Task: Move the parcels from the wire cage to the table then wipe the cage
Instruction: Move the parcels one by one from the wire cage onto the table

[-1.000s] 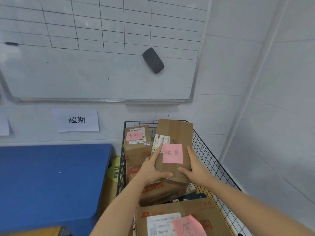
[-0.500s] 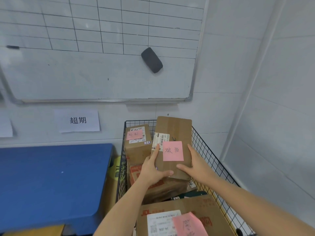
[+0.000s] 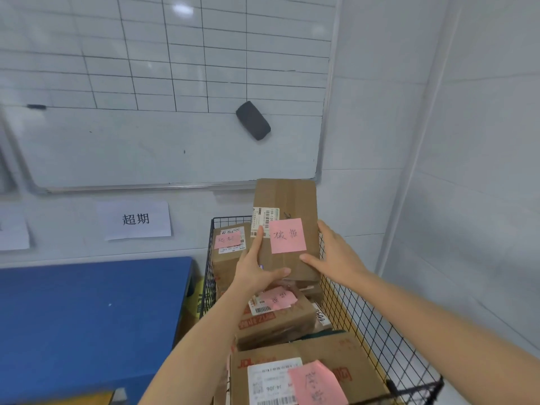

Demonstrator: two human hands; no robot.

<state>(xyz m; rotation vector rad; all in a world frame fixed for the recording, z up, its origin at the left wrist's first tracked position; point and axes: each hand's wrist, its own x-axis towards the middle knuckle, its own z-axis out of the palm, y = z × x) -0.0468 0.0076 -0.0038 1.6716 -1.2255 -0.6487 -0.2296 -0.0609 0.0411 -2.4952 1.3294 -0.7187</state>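
Note:
A tall brown cardboard parcel (image 3: 287, 204) with a pink note and a white label is held upright above the black wire cage (image 3: 380, 340). My left hand (image 3: 255, 266) grips its lower left side and my right hand (image 3: 333, 258) grips its lower right side. Several other brown parcels stay in the cage: one with a pink note at the back left (image 3: 226, 258), one lying flat in the middle (image 3: 277, 320), and a large one at the front (image 3: 321, 372). The blue table (image 3: 87, 317) stands left of the cage.
A whiteboard (image 3: 160, 127) with a black eraser (image 3: 252, 120) hangs on the wall behind. A paper sign (image 3: 136, 220) is stuck below it. White walls close the cage in at the back and right.
Both hands have lifted the tall parcel higher out of the cage, uncovering the flat parcel with a pink note beneath it.

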